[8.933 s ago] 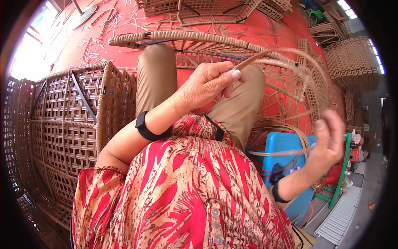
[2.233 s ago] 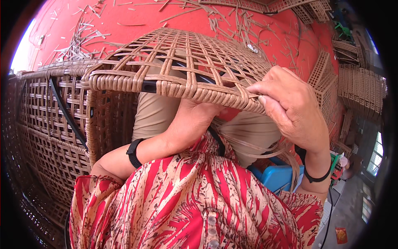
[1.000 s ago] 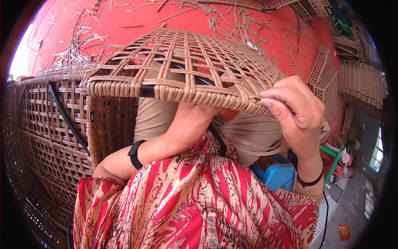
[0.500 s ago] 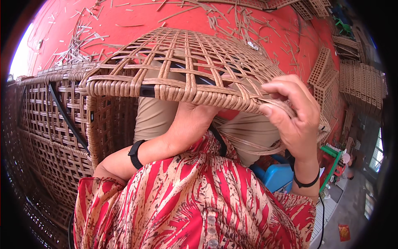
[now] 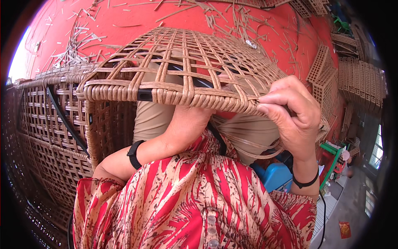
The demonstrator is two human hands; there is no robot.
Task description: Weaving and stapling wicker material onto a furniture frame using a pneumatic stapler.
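A brown wicker panel (image 5: 174,89), woven in an open grid over a dark frame, lies across my lap with its wrapped rim toward me. My left hand (image 5: 191,120) reaches under this rim from below, and the panel hides most of its fingers. At the rim's right part, my right hand (image 5: 296,114) pinches a thin wicker strand between thumb and forefinger, close against the weave. Several loose wicker strands (image 5: 265,154) hang in a loop below the right hand, in front of my beige trousers.
On the left stands a larger wicker piece (image 5: 54,137) with a dark diagonal bar. Cut strand scraps (image 5: 76,47) litter the red floor (image 5: 137,16). Stacked woven pieces (image 5: 360,85) stand at the right, beyond a blue plastic object (image 5: 277,176) and a green frame (image 5: 331,166).
My right thumb and forefinger have closed from a wider hold to a tight pinch at the rim. The bundled strands that showed by the palm have dropped from there. The panel has shifted slightly left.
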